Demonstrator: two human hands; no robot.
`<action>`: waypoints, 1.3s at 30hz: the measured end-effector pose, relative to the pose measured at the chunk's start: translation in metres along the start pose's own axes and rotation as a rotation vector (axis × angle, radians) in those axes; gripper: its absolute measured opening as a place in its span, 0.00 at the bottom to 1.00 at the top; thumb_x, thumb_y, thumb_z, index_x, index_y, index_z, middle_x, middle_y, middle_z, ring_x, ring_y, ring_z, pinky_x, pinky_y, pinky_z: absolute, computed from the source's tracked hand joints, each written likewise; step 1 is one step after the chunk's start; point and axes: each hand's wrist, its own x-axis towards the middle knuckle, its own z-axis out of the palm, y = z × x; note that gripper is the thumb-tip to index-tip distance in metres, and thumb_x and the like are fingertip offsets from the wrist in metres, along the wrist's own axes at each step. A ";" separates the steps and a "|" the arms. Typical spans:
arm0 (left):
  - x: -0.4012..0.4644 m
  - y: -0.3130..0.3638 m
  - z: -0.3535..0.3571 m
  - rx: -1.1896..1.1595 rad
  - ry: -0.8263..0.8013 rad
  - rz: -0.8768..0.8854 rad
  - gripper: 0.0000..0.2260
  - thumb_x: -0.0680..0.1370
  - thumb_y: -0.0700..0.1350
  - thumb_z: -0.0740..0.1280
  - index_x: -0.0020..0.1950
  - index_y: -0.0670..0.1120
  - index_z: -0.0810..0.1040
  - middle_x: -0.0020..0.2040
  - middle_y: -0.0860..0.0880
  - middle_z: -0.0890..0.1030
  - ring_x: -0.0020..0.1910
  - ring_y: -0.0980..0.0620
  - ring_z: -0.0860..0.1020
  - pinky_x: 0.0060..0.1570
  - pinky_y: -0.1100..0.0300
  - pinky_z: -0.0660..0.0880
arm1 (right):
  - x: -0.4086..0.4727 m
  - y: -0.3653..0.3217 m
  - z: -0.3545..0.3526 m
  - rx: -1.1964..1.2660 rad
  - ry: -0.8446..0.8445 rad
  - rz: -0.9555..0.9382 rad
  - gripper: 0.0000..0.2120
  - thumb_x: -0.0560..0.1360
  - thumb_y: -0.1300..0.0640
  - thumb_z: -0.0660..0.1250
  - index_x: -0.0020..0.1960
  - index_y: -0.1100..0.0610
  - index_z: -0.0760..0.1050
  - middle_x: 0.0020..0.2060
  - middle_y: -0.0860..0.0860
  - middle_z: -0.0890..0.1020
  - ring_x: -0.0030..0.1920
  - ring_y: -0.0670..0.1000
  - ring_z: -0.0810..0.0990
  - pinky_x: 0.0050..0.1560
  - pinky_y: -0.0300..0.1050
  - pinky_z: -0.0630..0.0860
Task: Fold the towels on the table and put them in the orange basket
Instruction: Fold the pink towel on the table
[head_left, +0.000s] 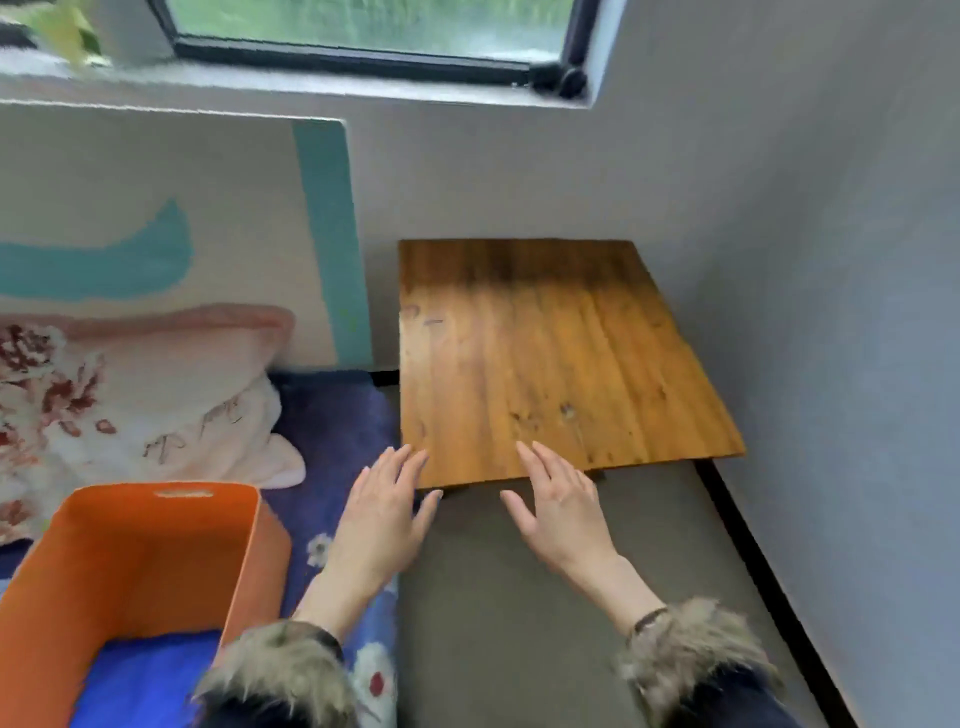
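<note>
The small wooden table (545, 353) stands against the grey wall with nothing lying on its top. My left hand (382, 512) reaches toward the table's near left corner, fingers straight and spread, holding nothing. My right hand (558, 506) hovers at the table's near edge, fingers also straight and empty. The orange basket (156, 551) sits at the lower left on the bed, and a blue towel (150, 675) lies flat in its bottom. Both wrists show fur-trimmed dark sleeves.
A floral pillow (130, 405) lies on the blue flowered bedding (337, 426) left of the table. A white and teal board (171, 218) leans on the wall behind it. Grey floor (519, 597) runs under my hands. A window (363, 31) is above.
</note>
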 end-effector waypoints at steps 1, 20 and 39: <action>0.005 0.021 0.007 0.005 -0.025 0.070 0.25 0.74 0.56 0.55 0.62 0.40 0.76 0.60 0.40 0.78 0.60 0.39 0.76 0.55 0.43 0.75 | -0.015 0.018 -0.009 0.007 0.028 0.059 0.29 0.79 0.44 0.54 0.76 0.50 0.51 0.75 0.50 0.57 0.75 0.49 0.55 0.73 0.50 0.54; -0.141 0.433 0.222 0.023 -0.442 1.027 0.22 0.74 0.53 0.55 0.57 0.42 0.78 0.56 0.44 0.80 0.57 0.40 0.78 0.51 0.47 0.76 | -0.437 0.302 -0.062 0.130 0.438 0.991 0.25 0.71 0.46 0.56 0.61 0.58 0.73 0.52 0.55 0.81 0.49 0.58 0.81 0.44 0.51 0.79; -0.175 0.625 0.483 0.303 -0.937 1.184 0.18 0.81 0.48 0.58 0.70 0.47 0.67 0.68 0.48 0.70 0.69 0.48 0.66 0.66 0.54 0.65 | -0.606 0.537 0.011 0.308 0.312 1.482 0.18 0.79 0.49 0.57 0.66 0.54 0.67 0.60 0.52 0.75 0.59 0.54 0.74 0.53 0.47 0.73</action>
